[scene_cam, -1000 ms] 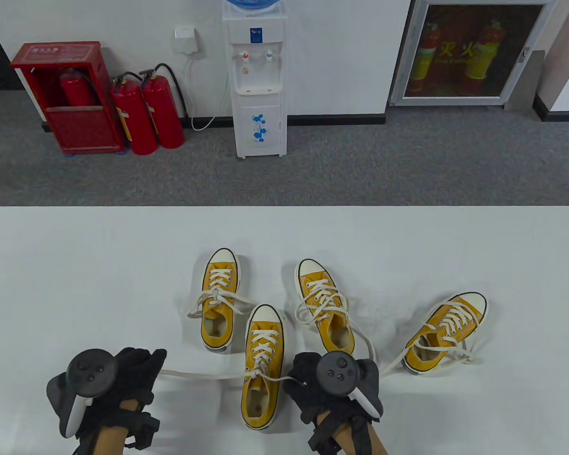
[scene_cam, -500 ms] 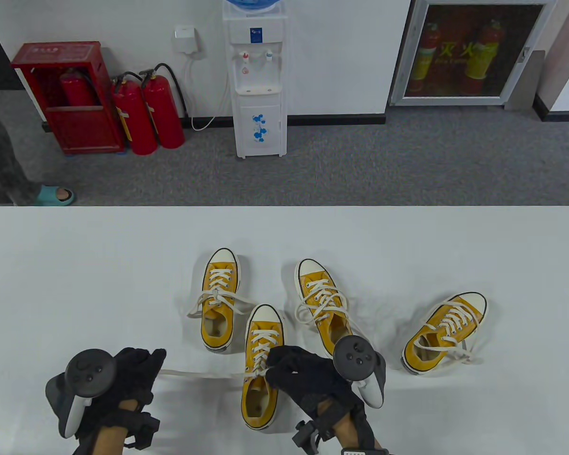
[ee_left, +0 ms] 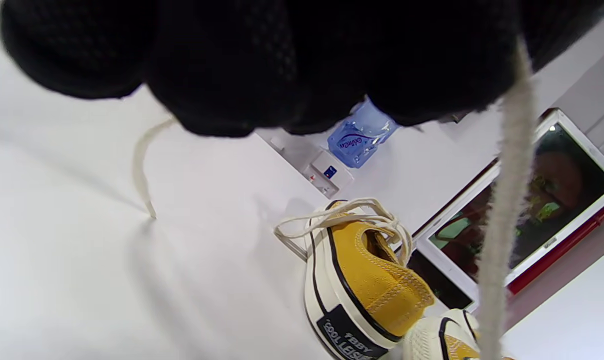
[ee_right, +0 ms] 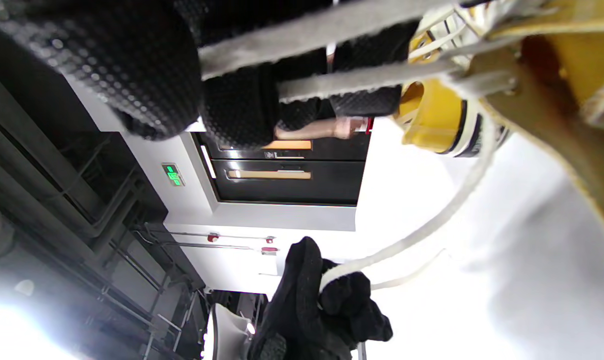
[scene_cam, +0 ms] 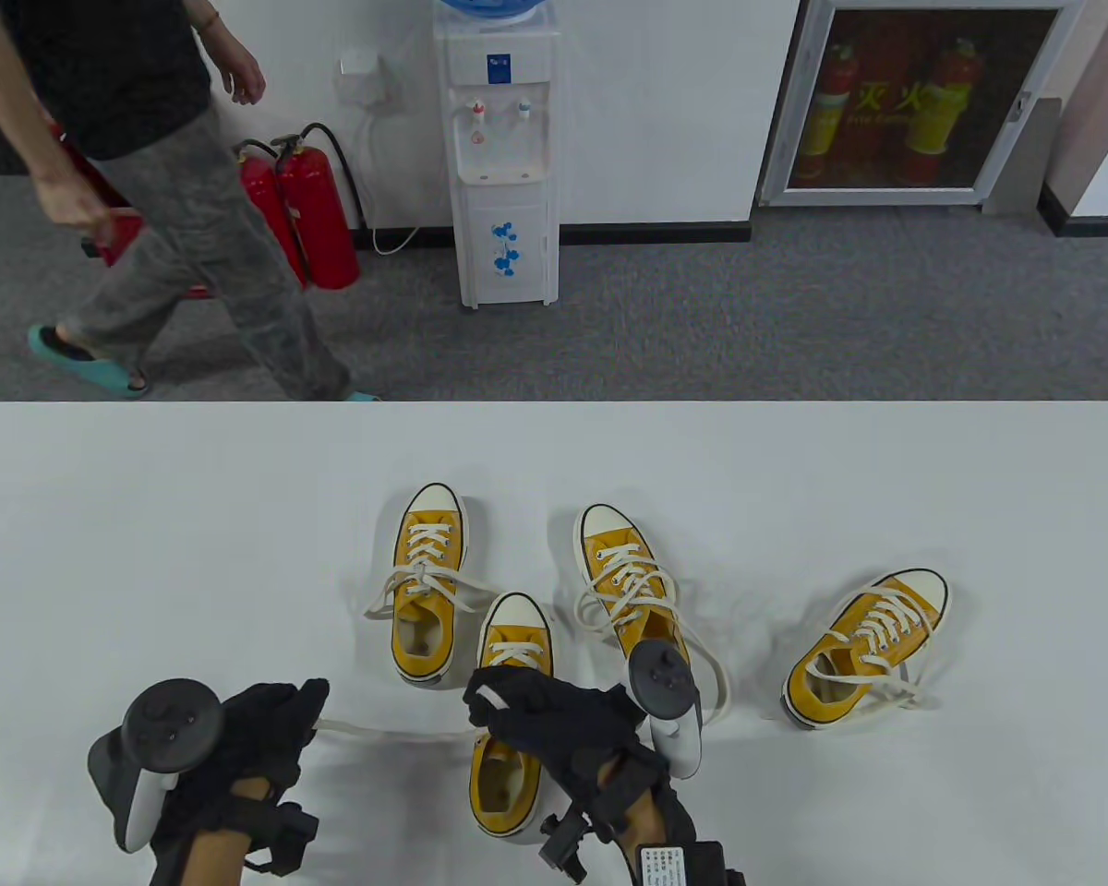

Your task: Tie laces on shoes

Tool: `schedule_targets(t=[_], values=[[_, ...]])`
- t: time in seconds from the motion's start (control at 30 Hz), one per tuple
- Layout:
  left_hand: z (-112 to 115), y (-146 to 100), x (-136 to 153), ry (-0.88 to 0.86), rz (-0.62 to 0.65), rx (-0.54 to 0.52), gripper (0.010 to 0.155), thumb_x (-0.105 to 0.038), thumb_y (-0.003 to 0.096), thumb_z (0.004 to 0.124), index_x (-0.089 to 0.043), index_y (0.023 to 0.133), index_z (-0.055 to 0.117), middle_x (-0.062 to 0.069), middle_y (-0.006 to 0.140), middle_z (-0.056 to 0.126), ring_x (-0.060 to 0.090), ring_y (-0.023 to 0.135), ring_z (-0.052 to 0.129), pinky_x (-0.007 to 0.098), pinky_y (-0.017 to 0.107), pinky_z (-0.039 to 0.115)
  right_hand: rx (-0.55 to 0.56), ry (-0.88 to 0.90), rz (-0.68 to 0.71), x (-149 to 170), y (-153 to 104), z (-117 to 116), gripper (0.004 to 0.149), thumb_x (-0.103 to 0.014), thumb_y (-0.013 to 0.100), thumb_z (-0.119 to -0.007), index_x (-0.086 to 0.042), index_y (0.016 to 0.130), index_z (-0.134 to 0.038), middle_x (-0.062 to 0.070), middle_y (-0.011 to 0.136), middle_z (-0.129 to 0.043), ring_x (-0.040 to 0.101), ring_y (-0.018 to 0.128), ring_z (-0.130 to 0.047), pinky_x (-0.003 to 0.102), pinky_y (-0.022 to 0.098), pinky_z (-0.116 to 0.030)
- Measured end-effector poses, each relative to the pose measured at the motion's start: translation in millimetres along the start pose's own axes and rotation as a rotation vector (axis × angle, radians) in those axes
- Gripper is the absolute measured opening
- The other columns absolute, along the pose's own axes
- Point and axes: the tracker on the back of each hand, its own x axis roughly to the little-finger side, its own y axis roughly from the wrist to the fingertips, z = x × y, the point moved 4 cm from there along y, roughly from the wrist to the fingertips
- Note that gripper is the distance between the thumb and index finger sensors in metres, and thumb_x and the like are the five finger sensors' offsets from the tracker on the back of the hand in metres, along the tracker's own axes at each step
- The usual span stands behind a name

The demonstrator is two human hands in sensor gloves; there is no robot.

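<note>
Background: office floor beyond the white table.
Person in dark top, grey trousers, teal slippers walking on the grey carpet at upper left, partly hiding a red cabinet. Two red fire extinguishers stand against the wall beside them. White water dispenser with blue bottle at centre, cable running to a wall socket box. Glazed extinguisher cabinet recessed in wall at right.

My right hand has swung left across the nearest yellow sneaker, carrying its lace end over the tongue. A person has walked in behind the table.
</note>
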Motion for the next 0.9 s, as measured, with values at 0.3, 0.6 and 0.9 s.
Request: schedule_targets(t=[0.3,0.6,0.9], values=[[11,0,-3,-0.258,0.031,0.080,0.042,-0.067,0.0453,0.075,-0.033,0.042,0.100,-0.005,0.035,0.107,0.013,0.007,0.104,0.045,0.021,0.093,0.086,-0.146,0.000,1,-3,3,0.047,-0.029,0.044,-0.085,-0.011,0.088,-0.081,0.009,0.102,-0.065,0.025,0.072,-0.089,0.066,0.067,-0.055],[16,-7,-29,-0.556,0.154,0.183,0.044,-0.069,0.0456,0.072,-0.034,0.045,0.098,-0.006,0.038,0.107,0.013,0.011,0.104,0.044,0.024,0.093,0.122,-0.401,0.009,-5,2,-6,0.048,-0.023,0.043,-0.084,-0.011,0.089,-0.079,0.010,0.102,-0.059,0.018,0.060,-0.089,0.055,0.059,-0.067],[36,-13,-66,-0.781,0.276,0.442,0.045,-0.071,0.0463,0.073,-0.033,0.062,0.092,-0.005,0.058,0.101,0.014,0.029,0.104,0.046,0.037,0.090,0.107,-0.596,0.020,-14,3,-22,0.052,-0.022,0.042,-0.085,-0.011,0.092,-0.076,0.009,0.104,-0.054,0.018,0.057,-0.087,0.054,0.058,-0.066]])
